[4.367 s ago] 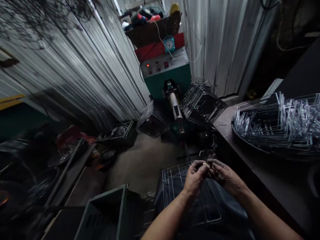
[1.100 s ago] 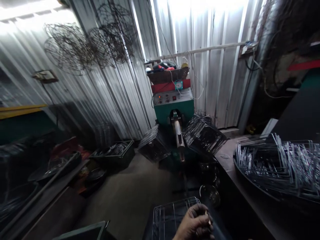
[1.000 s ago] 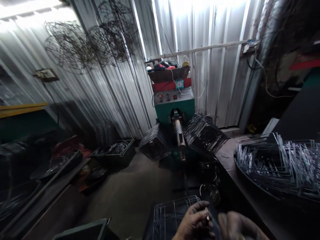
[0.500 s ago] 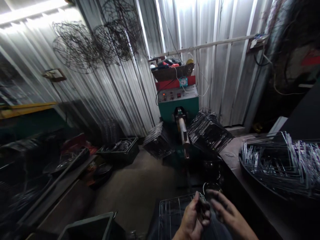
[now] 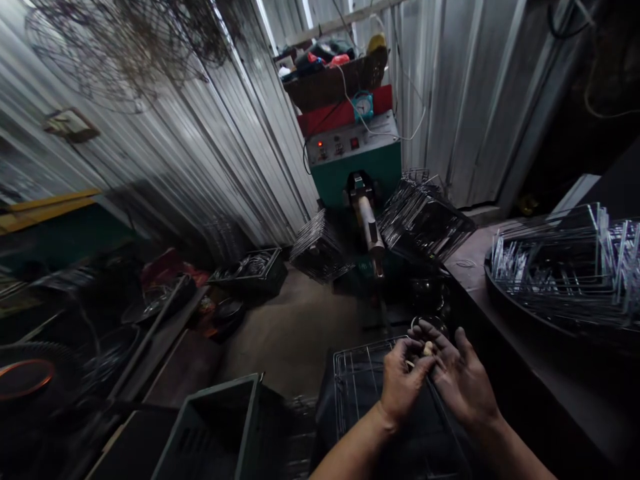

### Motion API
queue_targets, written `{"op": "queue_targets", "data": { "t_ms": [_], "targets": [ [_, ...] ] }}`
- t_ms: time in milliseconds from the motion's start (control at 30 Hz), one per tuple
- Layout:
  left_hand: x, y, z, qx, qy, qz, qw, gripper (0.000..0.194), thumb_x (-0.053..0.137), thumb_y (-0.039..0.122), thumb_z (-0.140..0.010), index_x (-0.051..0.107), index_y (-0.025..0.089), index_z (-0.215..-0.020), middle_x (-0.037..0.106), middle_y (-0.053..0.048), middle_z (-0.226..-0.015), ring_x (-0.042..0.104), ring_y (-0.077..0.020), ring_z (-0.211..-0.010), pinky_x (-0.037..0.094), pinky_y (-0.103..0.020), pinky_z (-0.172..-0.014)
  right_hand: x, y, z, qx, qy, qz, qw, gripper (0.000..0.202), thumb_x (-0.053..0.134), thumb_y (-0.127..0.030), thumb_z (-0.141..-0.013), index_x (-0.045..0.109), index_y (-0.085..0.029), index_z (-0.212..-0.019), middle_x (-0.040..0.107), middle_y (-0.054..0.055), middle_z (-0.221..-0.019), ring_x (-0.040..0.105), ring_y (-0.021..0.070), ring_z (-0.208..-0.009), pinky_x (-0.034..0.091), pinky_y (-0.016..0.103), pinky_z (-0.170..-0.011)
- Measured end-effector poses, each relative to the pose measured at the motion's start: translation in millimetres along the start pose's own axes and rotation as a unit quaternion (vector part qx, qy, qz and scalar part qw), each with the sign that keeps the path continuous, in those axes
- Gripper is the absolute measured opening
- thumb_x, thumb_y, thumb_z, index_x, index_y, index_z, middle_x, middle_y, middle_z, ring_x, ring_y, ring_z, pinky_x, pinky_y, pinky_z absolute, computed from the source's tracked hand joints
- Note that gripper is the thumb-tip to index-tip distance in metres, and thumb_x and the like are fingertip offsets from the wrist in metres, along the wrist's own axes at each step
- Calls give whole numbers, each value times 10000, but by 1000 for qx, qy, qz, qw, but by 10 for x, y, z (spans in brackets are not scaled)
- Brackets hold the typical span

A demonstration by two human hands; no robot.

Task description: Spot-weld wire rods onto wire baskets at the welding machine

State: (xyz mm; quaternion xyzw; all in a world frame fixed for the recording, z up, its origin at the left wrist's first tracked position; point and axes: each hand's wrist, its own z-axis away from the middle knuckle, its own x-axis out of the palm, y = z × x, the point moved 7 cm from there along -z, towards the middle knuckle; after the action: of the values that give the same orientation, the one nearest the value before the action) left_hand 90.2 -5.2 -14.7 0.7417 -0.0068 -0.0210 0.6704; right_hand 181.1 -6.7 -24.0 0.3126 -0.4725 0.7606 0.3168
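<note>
My left hand and my right hand meet at the lower right of the head view, above a wire rack that lies over my lap. Between the fingertips is a small pale yellowish piece; what it is cannot be made out. The thumb and fingers of my left hand are closed at this piece. My right hand has its palm turned up and its fingers apart, with the fingertips beside the piece. Both hands have darkened fingers.
Ahead stands a green machine with a cylindrical arm. Stacked wire frames hang at its left and right. A round tray of wire parts is on the right. An open green crate stands lower left.
The view has tilted down and more of both forearms shows. My hands have come together, and the small pale piece is now visible between them.
</note>
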Motion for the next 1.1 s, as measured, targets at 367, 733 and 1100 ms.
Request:
{"op": "queue_targets", "data": {
  "t_ms": [367,733,1100],
  "targets": [
    [152,-265,14,-222,-99,316,917,364,657,454,-691,521,146,-828,429,60,-529,279,-10,-354,148,-156,-365,-202,-159,-101,-39,-56,229,971,320,701,-349,-675,689,-209,-962,684,71,-941,610,208,-910,431,347,-887],
    [4,-10,-19,-37,-16,95,995,310,633,418,-733,613,154,-894,590,-44,-798,513,-132,-703,398,-213,-607,-130,-247,-63,-107,-57,363,924,365,674,-415,-698,678,-218,-1005,676,62,-951,598,213,-915,457,305,-821],
    [-5,-53,-21,-31,-44,54,997,260,603,420,-752,596,173,-834,557,-27,-696,491,-153,-663,380,-242,-608,-79,-290,34,-152,-29,415,897,347,664,-454,-690,694,-193,-916,673,46,-858,585,182,-812,459,264,-741]
  ]
}}
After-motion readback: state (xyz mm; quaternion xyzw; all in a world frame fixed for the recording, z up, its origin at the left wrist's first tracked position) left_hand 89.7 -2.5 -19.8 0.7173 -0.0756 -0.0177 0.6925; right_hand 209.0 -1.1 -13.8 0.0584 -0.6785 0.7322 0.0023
